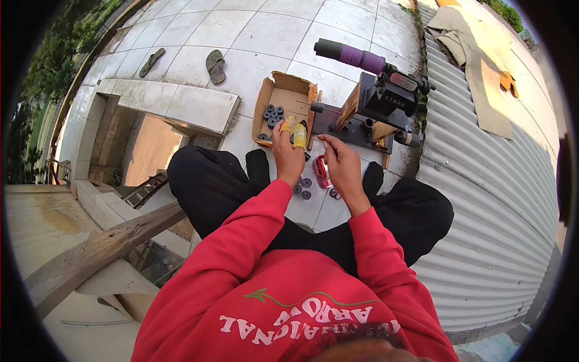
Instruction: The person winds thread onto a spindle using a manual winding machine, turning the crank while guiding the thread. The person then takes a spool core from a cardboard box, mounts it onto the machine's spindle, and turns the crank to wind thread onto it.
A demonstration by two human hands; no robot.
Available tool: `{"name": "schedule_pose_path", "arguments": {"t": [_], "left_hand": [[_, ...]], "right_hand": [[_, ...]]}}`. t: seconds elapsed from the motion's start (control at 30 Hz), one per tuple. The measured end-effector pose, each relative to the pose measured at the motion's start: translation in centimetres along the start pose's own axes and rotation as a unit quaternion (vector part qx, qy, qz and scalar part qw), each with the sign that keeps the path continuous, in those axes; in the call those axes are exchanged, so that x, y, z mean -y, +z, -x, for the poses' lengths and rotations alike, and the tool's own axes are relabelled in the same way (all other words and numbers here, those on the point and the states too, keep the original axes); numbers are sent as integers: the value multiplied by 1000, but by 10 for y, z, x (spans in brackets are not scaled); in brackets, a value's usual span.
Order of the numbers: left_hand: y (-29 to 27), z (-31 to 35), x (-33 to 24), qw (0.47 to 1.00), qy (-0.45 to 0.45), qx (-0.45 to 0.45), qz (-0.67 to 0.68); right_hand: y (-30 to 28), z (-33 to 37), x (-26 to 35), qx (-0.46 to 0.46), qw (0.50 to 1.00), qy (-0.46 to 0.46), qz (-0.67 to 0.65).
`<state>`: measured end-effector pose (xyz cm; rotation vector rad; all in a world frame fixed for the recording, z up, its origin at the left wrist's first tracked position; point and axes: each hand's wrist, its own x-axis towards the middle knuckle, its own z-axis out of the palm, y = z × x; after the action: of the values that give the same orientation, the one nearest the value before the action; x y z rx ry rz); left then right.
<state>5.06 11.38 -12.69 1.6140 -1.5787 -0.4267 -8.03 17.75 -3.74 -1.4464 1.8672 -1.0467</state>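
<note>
My left hand reaches over the near side of an open cardboard box. Its fingers are stretched out and apart, two of them wrapped in yellow tape. Several dark, round, drum-like pieces with centre holes lie in the box beside these fingertips. My right hand is curled, thumb and fingers drawn together in front of the machine's base. Whatever they pinch, if anything, is too small to tell. Beside it on the tiles is a red object, partly covered by the hand. Several dark discs lie between my legs.
Ahead to the right stands a black machine with a purple-wrapped handle. A corrugated metal sheet runs along the right. A raised ledge borders an opening at left. Two sandals lie on the far tiles.
</note>
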Motion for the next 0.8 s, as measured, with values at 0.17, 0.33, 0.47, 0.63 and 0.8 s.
{"name": "schedule_pose_path", "arguments": {"t": [0.17, 0.33, 0.47, 0.63, 0.8], "left_hand": [[-20, -52, -69, 764, -251, 306, 509], [-5, -23, -51, 854, -238, 247, 391], [-24, 35, -18, 876, -285, 293, 257], [-3, 100, 32, 873, -253, 399, 121], [10, 121, 69, 817, -69, 558, -133]], "right_hand": [[72, 81, -69, 225, 960, 11, 166], [99, 100, -171, 454, 812, 110, 350], [41, 21, -121, 140, 955, 106, 238], [-7, -71, -49, -7, 953, 136, -272], [-22, -74, 20, 64, 887, 120, -441]]}}
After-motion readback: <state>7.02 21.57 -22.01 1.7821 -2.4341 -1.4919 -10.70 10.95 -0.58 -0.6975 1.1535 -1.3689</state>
